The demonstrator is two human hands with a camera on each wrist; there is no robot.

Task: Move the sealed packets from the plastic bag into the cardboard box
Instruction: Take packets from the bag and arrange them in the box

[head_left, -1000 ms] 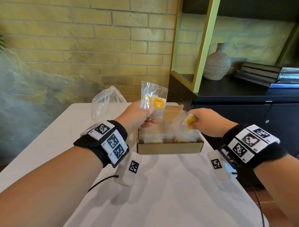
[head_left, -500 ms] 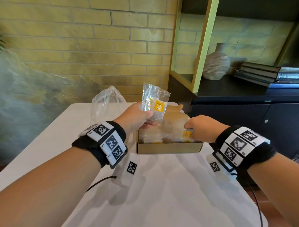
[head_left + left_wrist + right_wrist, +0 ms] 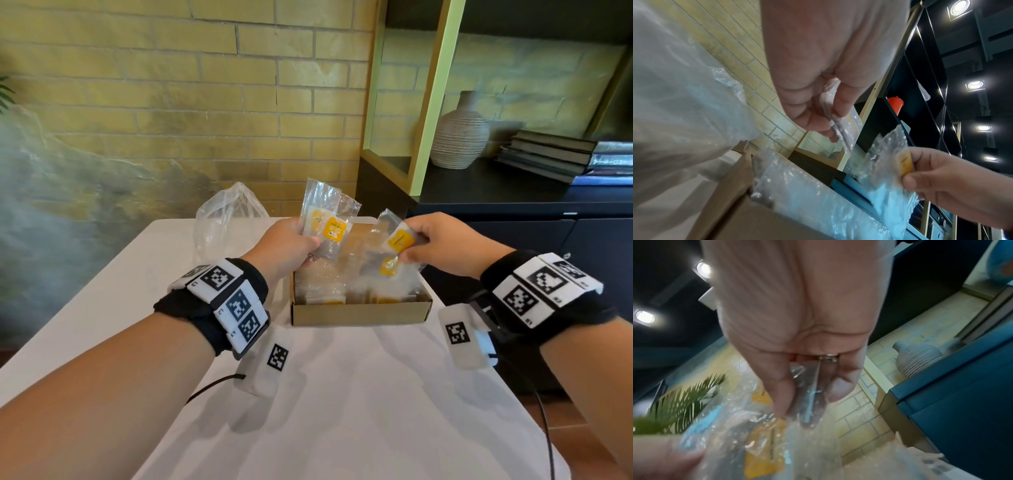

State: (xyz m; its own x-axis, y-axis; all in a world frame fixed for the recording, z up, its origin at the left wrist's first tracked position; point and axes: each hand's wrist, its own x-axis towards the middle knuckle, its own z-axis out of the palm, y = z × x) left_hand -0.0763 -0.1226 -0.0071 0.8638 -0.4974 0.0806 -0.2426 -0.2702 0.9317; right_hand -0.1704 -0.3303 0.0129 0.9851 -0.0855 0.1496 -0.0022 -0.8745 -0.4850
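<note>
An open cardboard box [image 3: 359,313] on the white table [image 3: 342,411] holds several clear sealed packets with yellow labels. Above its left rear corner my left hand [image 3: 291,245] pinches a small stack of packets [image 3: 327,219] upright; the left wrist view shows the fingers [image 3: 813,104] curled round the film [image 3: 846,129]. Over the box's right side my right hand [image 3: 442,240] pinches two packets [image 3: 397,246] by their labelled ends, held a little above the contents. The crumpled clear plastic bag [image 3: 229,216] stands behind my left hand.
A dark cabinet [image 3: 513,219] with a yellow-framed shelf [image 3: 428,102], a ribbed vase [image 3: 459,133] and stacked books [image 3: 548,154] stands close on the right. A brick wall [image 3: 205,85] is behind the table. Cables hang from both wristbands.
My right hand dipped into the box, then rose again holding packets above its right side. The left hand kept its stack raised, almost still.
</note>
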